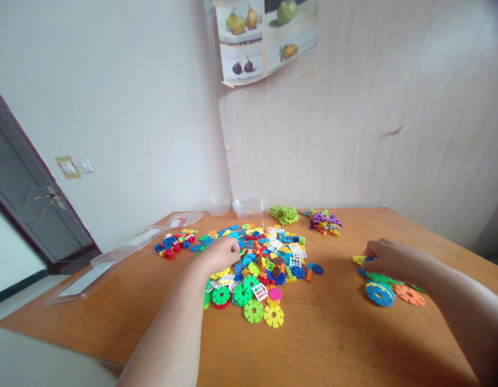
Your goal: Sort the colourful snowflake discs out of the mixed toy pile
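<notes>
My left hand (221,256) reaches over a big mixed pile in the middle of the table. Its fingers are curled in, and whatever they may hold is hidden. Around it lie notched plastic discs, among them a green disc (221,294), a lime disc (254,311), a yellow disc (274,316) and a pink disc (275,293). White window-shaped pieces (260,292) are mixed in. On the right, my right hand (388,258) bends its fingers down onto a smaller group of discs. Close below it are a blue disc (380,294) and an orange disc (410,294); its fingertips are partly hidden.
Small red and blue blocks (175,244) sit left of the pile. Green pieces (284,214) and purple pieces (325,221) are heaped at the back. Clear plastic tubs (249,208) stand against the wall. Flat clear lids (90,279) lie along the table's left edge.
</notes>
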A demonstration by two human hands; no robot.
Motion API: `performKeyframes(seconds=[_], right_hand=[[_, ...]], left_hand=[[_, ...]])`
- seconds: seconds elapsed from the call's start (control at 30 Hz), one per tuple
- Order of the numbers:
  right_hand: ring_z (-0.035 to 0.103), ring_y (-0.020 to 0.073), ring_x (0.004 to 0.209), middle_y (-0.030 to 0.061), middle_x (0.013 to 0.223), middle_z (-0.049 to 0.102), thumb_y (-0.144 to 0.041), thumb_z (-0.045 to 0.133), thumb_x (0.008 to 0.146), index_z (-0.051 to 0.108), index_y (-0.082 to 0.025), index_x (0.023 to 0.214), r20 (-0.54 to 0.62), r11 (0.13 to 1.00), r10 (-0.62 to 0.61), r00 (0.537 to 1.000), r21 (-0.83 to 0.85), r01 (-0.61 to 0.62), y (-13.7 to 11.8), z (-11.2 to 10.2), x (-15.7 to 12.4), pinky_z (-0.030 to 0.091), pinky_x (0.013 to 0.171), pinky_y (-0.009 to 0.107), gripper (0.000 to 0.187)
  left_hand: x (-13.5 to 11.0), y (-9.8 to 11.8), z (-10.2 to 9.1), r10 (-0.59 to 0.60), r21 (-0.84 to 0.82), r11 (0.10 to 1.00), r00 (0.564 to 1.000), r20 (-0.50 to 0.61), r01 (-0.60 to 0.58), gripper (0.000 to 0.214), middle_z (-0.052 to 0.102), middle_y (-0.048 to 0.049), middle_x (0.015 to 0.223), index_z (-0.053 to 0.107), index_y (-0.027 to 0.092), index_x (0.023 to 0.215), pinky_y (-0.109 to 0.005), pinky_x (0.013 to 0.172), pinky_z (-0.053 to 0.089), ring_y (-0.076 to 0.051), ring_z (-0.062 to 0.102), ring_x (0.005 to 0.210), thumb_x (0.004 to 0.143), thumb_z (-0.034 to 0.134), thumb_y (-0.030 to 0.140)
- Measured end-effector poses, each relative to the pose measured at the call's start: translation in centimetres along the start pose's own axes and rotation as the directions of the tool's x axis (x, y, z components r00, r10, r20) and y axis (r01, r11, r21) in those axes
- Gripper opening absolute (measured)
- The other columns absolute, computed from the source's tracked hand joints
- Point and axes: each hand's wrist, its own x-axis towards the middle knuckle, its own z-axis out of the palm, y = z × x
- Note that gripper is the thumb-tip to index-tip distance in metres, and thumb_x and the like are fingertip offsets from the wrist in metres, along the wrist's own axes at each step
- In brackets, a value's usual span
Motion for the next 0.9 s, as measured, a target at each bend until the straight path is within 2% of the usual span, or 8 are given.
performKeyframes(seconds=[0.17,0.27,0.37,0.47,0.6,0.7,0.77,0.9], right_hand=[[0.066,0.0317,0.088,0.0143,0.100,0.070,-0.047,0.057,0.079,0.069,-0.021,0.087,-0.002,1.000,-0.003,1.000,0.007,0.003,0.4,0.2,0.3,0.044,0.068,0.038,0.029],[0.067,0.0328,0.091,0.0151,0.106,0.070,-0.054,0.057,0.080,0.069,-0.021,0.092,-0.047,1.000,0.021,0.999,0.016,-0.020,0.2,0.0,0.2,0.045,0.070,0.039,0.037],[0.067,0.0319,0.090,0.0151,0.109,0.070,-0.054,0.055,0.083,0.069,-0.020,0.098,-0.119,0.999,0.044,0.992,0.019,-0.042,-1.0,-0.6,-0.4,0.046,0.069,0.038,0.039],[0.067,0.0287,0.088,0.0129,0.104,0.071,-0.051,0.053,0.086,0.067,-0.020,0.104,-0.200,1.000,0.019,0.980,0.028,-0.014,-3.2,-1.3,-1.2,0.045,0.067,0.035,0.039],[0.067,0.0218,0.083,0.0074,0.100,0.071,-0.046,0.049,0.092,0.065,-0.022,0.104,-0.298,0.986,-0.119,0.947,0.075,0.147,-7.5,-1.7,-3.0,0.045,0.066,0.030,0.031],[0.068,0.0196,0.086,0.0070,0.108,0.069,-0.041,0.051,0.093,0.062,-0.024,0.116,-0.360,0.920,-0.306,0.882,0.127,0.371,-10.8,-1.5,-4.8,0.048,0.072,0.030,0.030],[0.068,0.0207,0.088,0.0079,0.110,0.067,-0.037,0.049,0.095,0.058,-0.025,0.126,-0.372,0.866,-0.404,0.836,0.140,0.481,-12.8,-1.3,-6.1,0.051,0.076,0.033,0.035],[0.066,0.0269,0.103,0.0107,0.119,0.065,-0.035,0.055,0.092,0.049,-0.026,0.139,-0.396,0.791,-0.504,0.767,0.143,0.594,-15.2,-1.1,-7.9,0.054,0.084,0.040,0.048]], left_hand=[[-0.4,1.0,-0.7,-0.043,0.035,0.998,0.999,-0.014,0.043,0.008,0.063,0.0010,0.072,0.060,0.019,0.074,-0.024,0.056,0.031,-0.016,0.058,0.070,0.078,0.057,0.025],[-0.8,1.8,-1.3,-0.068,0.062,0.995,0.995,-0.069,0.072,0.011,0.057,0.0023,0.067,0.055,0.019,0.069,-0.024,0.054,0.027,-0.014,0.053,0.065,0.079,0.054,0.022],[-1.1,2.4,-1.7,-0.071,0.055,0.995,0.988,-0.140,0.079,0.015,0.054,0.0028,0.063,0.052,0.019,0.066,-0.024,0.055,0.026,-0.013,0.049,0.062,0.081,0.050,0.020],[-1.1,2.7,-1.7,-0.072,0.001,0.997,0.977,-0.199,0.074,0.017,0.053,0.0031,0.061,0.054,0.019,0.066,-0.024,0.055,0.027,-0.013,0.049,0.060,0.082,0.050,0.022],[-1.1,3.6,-0.8,-0.037,-0.224,0.975,0.980,-0.197,-0.008,0.014,0.059,0.0024,0.066,0.061,0.019,0.077,-0.023,0.057,0.034,-0.014,0.053,0.061,0.082,0.053,0.029],[-1.4,5.3,0.2,0.028,-0.403,0.911,0.990,-0.135,-0.081,0.016,0.062,0.0014,0.074,0.063,0.018,0.091,-0.023,0.060,0.040,-0.013,0.055,0.064,0.083,0.056,0.029],[-1.9,6.6,0.8,0.079,-0.467,0.878,0.994,-0.079,-0.107,0.017,0.061,0.0016,0.074,0.062,0.017,0.097,-0.023,0.062,0.041,-0.012,0.054,0.065,0.083,0.057,0.028],[-2.8,8.5,2.1,0.209,-0.542,0.826,0.977,0.042,-0.153,0.017,0.057,0.0033,0.070,0.059,0.018,0.098,-0.022,0.060,0.041,-0.010,0.051,0.063,0.086,0.060,0.029]])
